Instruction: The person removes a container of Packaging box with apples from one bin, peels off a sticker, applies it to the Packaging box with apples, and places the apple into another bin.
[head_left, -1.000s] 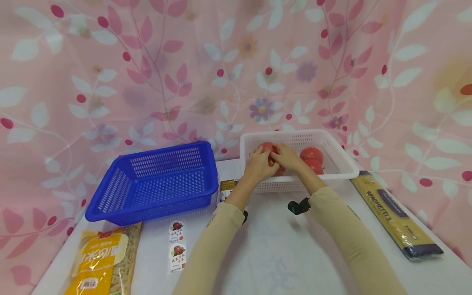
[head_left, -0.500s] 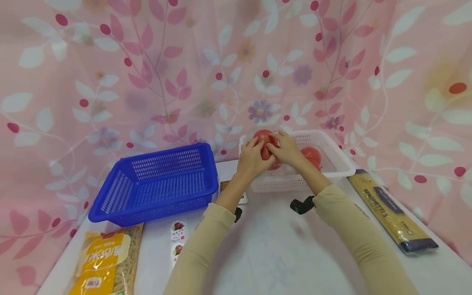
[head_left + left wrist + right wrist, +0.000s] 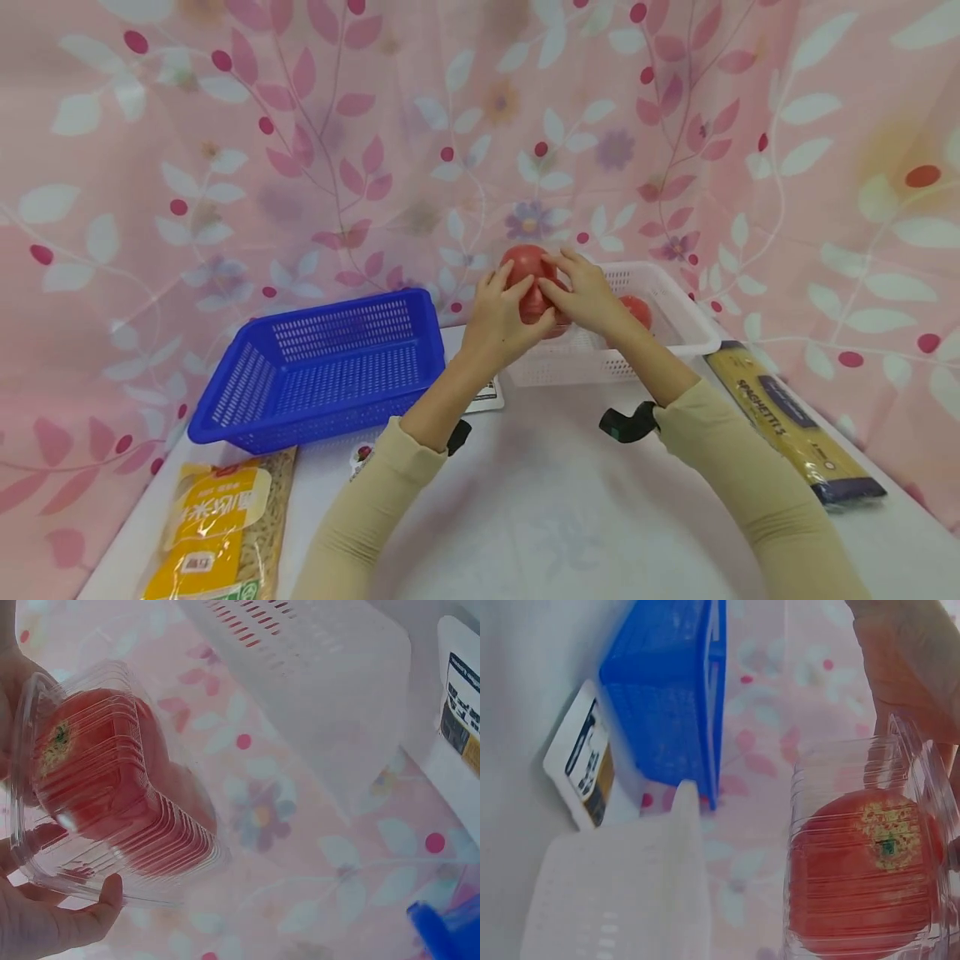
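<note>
Tomato (image 3: 527, 265): red
Clamshell pack (image 3: 112, 802): clear
Left basket (image 3: 330, 367): blue
Right basket (image 3: 678, 312): white
Backdrop (image 3: 300, 125): pink, leaf-patterned

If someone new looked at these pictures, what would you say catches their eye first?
Both hands, the left hand and the right hand, hold a clear clamshell of tomatoes raised above the white basket, where another red tomato pack lies. To the left sits a bright blue basket, all before a pink floral cloth.
</note>
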A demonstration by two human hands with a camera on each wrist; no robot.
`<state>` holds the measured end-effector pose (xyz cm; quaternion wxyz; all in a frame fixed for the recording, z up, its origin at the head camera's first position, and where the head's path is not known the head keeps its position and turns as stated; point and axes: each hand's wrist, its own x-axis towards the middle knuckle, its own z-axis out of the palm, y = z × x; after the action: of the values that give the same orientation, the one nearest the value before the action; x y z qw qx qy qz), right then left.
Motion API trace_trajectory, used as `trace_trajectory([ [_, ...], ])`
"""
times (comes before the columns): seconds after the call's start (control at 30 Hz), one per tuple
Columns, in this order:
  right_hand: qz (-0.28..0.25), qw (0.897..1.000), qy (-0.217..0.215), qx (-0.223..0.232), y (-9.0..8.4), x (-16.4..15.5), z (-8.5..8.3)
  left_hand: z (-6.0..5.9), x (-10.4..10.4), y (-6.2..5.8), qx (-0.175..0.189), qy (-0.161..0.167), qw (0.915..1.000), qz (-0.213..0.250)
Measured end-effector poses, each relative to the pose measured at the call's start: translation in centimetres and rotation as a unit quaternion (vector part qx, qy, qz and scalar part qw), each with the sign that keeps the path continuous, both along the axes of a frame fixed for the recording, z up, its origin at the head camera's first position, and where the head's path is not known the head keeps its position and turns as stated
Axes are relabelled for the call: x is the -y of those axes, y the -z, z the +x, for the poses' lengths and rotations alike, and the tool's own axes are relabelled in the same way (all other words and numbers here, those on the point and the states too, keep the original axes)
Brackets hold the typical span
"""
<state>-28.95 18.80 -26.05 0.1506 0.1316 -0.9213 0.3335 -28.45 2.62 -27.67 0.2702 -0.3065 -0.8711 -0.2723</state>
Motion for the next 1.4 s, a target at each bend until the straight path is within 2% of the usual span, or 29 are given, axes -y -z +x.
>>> trace_trajectory([
  [0.1,-0.004,1.000,-0.015,-0.004,-0.4,0.4,1.2,1.4,1.0,-0.2,-0.024,0.013,0.9996,-0.007],
  [0.23,0.019,0.998,-0.049,-0.015,-0.8,0.9,2.8,3.4,2.6,-0.2,-0.086,0.012,0.9949,-0.051],
  [0.37,0.049,0.994,-0.090,-0.034,-0.5,1.7,4.6,5.5,4.4,0.6,-0.133,0.007,0.9876,-0.082],
  [0.5,0.058,0.991,-0.120,-0.030,0.2,2.7,6.6,7.5,6.1,1.6,-0.148,0.016,0.9855,-0.081],
  [0.67,0.069,0.988,-0.137,-0.006,1.3,3.6,9.3,10.1,8.1,2.6,-0.136,0.028,0.9879,-0.070],
  [0.83,0.085,0.984,-0.152,0.028,2.8,4.1,11.9,12.5,9.8,3.9,-0.122,0.039,0.9885,-0.081],
  [1.07,0.083,0.973,-0.197,0.086,5.1,4.5,14.1,15.1,11.6,6.2,-0.109,0.057,0.9868,-0.105],
  [1.23,0.088,0.965,-0.221,0.109,6.5,4.9,14.5,16.1,12.4,7.8,-0.082,0.062,0.9864,-0.128],
  [1.4,0.104,0.961,-0.230,0.113,7.8,5.3,14.5,16.0,12.6,9.6,-0.073,0.059,0.9845,-0.148],
])
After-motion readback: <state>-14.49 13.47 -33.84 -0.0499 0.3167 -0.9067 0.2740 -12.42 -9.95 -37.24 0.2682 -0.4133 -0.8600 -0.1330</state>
